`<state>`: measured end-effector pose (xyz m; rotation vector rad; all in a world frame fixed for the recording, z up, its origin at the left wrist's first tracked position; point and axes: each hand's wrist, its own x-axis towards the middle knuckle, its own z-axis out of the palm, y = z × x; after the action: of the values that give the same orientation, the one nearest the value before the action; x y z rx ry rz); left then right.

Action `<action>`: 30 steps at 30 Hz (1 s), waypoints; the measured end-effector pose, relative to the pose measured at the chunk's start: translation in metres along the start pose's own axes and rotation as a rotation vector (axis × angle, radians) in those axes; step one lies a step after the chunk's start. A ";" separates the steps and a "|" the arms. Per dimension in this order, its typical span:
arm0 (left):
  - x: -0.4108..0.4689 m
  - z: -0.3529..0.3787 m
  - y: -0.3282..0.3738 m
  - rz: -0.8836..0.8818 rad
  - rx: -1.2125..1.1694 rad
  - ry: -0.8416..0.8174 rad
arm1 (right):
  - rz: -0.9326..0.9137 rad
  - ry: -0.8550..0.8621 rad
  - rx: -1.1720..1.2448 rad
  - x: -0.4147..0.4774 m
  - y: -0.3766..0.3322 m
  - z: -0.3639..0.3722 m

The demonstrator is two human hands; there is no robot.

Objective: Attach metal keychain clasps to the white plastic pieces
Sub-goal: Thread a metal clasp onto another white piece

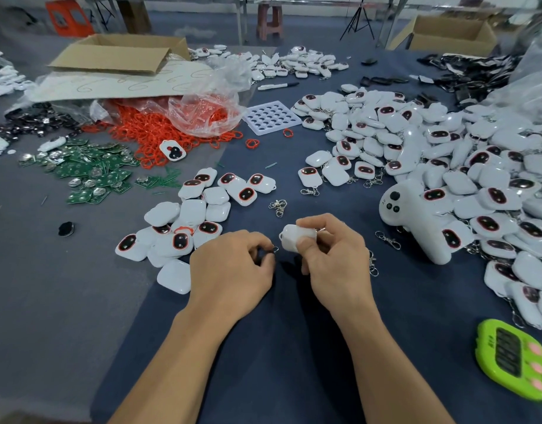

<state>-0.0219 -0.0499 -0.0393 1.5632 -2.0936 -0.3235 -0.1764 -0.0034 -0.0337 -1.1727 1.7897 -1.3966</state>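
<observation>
Low over the counter (pixel 282 347), my left hand (pixel 233 267) pinches a small metal clasp (pixel 274 249) just beside the white plastic piece (pixel 295 238) gripped in my right hand (pixel 335 261), loose clasps (pixel 277 206) lying farther out.

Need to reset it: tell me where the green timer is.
Head view, lower right: the green timer lies on the blue cloth, right of the right forearm, below the pile of white pieces.

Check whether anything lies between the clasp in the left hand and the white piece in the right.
Nothing visible does. The left hand pinches the clasp beside the white piece gripped by the right hand, with open space between.
</observation>
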 end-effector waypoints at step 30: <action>0.004 -0.010 -0.005 0.061 -0.604 -0.125 | -0.078 -0.175 0.055 0.001 0.000 0.006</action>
<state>-0.0141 -0.0544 -0.0323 1.1358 -1.8774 -0.9501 -0.1720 -0.0067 -0.0356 -1.3059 1.5907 -1.3332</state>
